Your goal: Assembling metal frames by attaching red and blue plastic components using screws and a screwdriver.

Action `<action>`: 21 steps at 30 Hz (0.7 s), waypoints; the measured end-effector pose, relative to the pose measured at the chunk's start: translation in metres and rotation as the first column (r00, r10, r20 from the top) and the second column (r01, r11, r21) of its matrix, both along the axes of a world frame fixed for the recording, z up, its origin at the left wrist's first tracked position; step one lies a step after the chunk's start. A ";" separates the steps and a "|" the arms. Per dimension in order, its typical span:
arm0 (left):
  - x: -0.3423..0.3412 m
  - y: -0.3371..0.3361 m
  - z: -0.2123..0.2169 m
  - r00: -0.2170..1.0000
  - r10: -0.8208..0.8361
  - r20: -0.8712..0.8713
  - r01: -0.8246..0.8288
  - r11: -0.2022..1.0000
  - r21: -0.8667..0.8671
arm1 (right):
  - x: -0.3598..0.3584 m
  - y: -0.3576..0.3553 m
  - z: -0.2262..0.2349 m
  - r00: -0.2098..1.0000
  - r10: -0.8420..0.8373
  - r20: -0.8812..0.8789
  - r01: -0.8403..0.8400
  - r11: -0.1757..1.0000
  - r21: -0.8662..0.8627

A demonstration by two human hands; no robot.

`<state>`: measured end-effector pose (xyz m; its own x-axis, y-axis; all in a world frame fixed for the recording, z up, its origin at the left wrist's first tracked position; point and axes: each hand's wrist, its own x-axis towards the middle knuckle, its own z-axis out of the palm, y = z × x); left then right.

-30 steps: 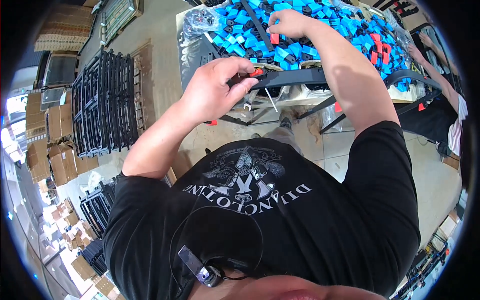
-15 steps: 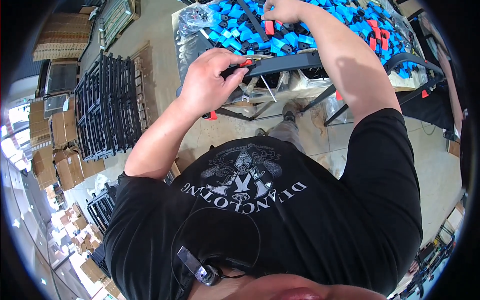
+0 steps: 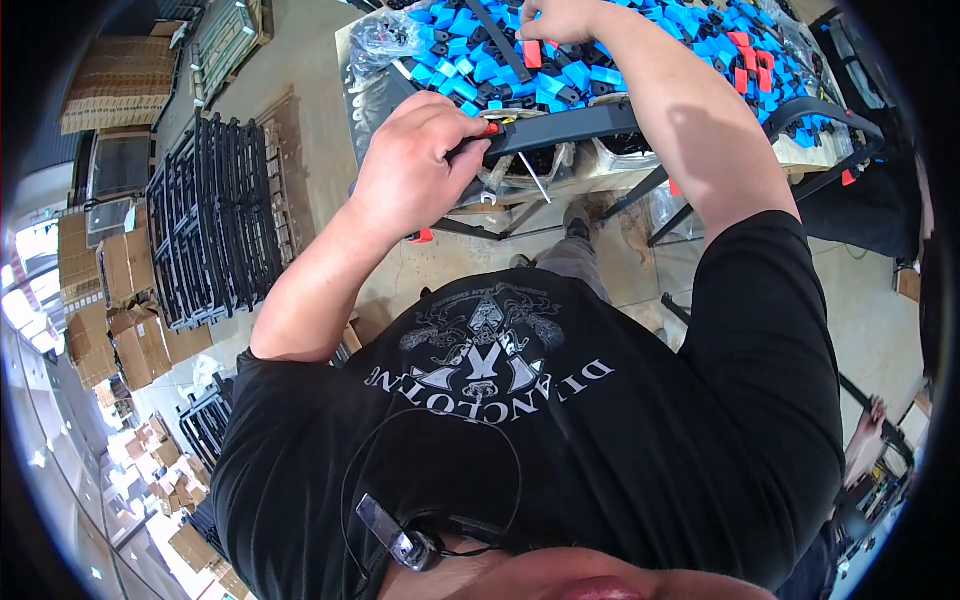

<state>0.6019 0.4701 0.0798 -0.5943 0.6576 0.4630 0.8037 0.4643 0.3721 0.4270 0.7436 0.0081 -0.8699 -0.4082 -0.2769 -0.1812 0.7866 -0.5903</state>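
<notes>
My left hand [image 3: 420, 155] is closed, thumb and fingers pinching a small red plastic piece [image 3: 490, 129] at the left end of a black metal frame bar [image 3: 570, 127]. A bit of yellow shows on the bar beside the fingertips. Over a heap of blue plastic pieces with black parts [image 3: 575, 77] is my right hand [image 3: 562, 20], its fingers curled together near the top edge. What they hold, if anything, is hidden. Just below those fingers sits a red block [image 3: 532, 53]. A thin metal rod [image 3: 536, 180] slants down below the bar.
A flat black bar [image 3: 498, 42] lies across the heap, with clear plastic bags [image 3: 385, 42] to its left. A wrench end [image 3: 489, 198] shows at the table's near edge. Stacked black frames [image 3: 215, 220] and cardboard boxes [image 3: 135, 345] stand left. Another person's hand [image 3: 877, 412] is at far right.
My left hand has shifted slightly left at the bar's end, and yellow now shows there. My right hand stays over the heap, marginally further left. Another person's hand has appeared at lower right.
</notes>
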 end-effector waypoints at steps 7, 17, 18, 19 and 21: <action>0.002 -0.007 0.005 0.938 0.118 0.325 -0.107 0.993 -0.053 | 0.013 -0.007 0.013 0.994 -0.106 0.034 0.106 0.994 0.003; -0.052 0.068 0.023 0.871 -0.164 0.463 0.253 0.958 -0.136 | 0.018 0.006 0.005 0.987 0.010 -0.160 -0.024 0.996 -0.083; -0.049 0.079 0.020 0.846 -0.144 0.513 0.270 0.946 -0.181 | 0.023 0.010 0.006 0.962 0.068 -0.263 -0.126 0.969 -0.212; -0.048 0.089 0.009 0.853 -0.157 0.497 0.296 0.931 -0.213 | 0.020 0.011 0.007 0.963 0.056 -0.264 -0.114 0.971 -0.210; -0.044 0.101 0.004 0.892 -0.091 0.442 0.306 0.842 -0.444 | 0.010 0.003 0.012 0.995 -0.095 0.000 0.095 0.995 -0.012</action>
